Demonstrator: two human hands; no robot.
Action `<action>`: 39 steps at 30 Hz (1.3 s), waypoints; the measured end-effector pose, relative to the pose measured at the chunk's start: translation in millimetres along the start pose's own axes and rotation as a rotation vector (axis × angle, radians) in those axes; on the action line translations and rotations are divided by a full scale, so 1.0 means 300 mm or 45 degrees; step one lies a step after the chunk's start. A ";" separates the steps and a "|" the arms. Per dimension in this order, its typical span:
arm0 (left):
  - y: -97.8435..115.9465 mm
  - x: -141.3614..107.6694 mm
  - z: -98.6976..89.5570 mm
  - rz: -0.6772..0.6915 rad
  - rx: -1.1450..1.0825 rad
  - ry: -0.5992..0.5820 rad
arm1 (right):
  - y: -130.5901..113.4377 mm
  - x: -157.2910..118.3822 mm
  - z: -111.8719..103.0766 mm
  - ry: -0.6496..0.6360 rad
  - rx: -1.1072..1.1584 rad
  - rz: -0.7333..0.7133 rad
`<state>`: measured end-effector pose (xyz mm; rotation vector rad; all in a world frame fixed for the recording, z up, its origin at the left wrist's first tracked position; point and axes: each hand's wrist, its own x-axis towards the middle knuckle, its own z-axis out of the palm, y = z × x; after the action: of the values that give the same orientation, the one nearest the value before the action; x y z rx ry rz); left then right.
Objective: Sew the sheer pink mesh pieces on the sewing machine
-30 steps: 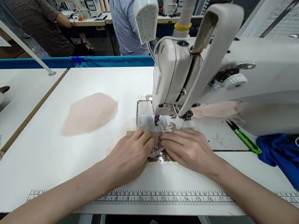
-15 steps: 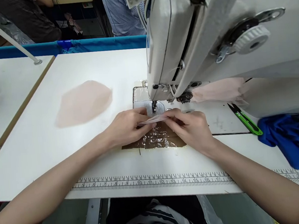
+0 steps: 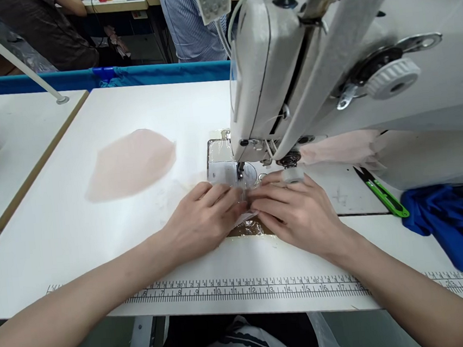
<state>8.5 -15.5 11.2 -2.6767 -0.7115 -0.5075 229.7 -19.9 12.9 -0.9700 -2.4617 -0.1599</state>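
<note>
Just in front of the sewing machine's needle area (image 3: 241, 170), my left hand (image 3: 208, 214) and my right hand (image 3: 294, 208) nearly meet. Between their fingertips is a small piece of sheer pale fabric (image 3: 246, 216), mostly hidden by the fingers. Both hands have their fingers pressed together on it, palms down. Brown tape (image 3: 251, 228) shows on the table below them. A flat pale pink fabric piece (image 3: 132, 164) lies on the white table (image 3: 77, 237) to the left. More pink fabric (image 3: 339, 148) lies beneath the machine arm.
Green-handled thread snips (image 3: 385, 194) and a blue cloth (image 3: 444, 218) lie at the right. A printed ruler (image 3: 250, 287) runs along the front edge. A thin white pole (image 3: 11, 53) stands at the left. Beyond the blue cloth-covered edge are two other people (image 3: 190, 24).
Both hands have shifted slightly toward me, and more of their fingers now cover the sheer fabric. The fabric strip held between them is less visible. The view has tilted slightly.
</note>
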 end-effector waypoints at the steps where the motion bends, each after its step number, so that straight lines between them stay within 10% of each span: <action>1: 0.005 -0.002 -0.004 -0.003 0.024 -0.025 | -0.003 0.000 -0.001 -0.001 -0.025 -0.024; 39: -0.052 -0.016 0.054 -0.090 -0.143 -0.021 | 0.027 0.015 0.059 -0.002 -0.198 0.004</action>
<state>0.4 1.8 -1.9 -2.7703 -0.8072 -0.5600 225.2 -6.2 -1.0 -1.0382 -2.4783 -0.3546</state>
